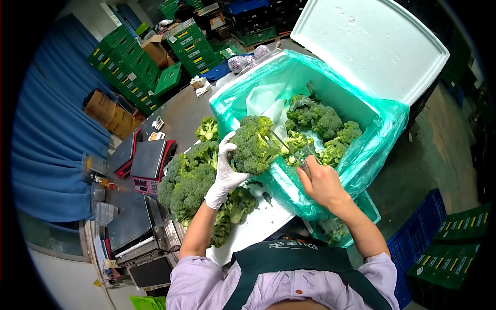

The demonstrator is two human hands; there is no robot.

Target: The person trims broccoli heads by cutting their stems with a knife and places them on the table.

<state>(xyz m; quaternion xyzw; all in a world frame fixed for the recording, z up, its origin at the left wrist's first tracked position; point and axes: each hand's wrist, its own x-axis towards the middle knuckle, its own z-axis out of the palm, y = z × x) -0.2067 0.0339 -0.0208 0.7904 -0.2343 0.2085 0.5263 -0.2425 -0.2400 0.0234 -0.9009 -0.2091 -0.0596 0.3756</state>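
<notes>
My left hand, in a white glove, grips a large broccoli head by its left side. My bare right hand is closed round the handle of a knife, whose blade reaches toward the stem side of that head. Under and beyond the right hand stands a white foam box lined with green plastic, with more broccoli inside. Left of my gloved hand lies a pile of broccoli on the work surface.
The box's white lid stands open at the back right. Scales rest on the table to the left. Green crates are stacked behind, and a blue crate is at the right. A person in dark clothing is far back.
</notes>
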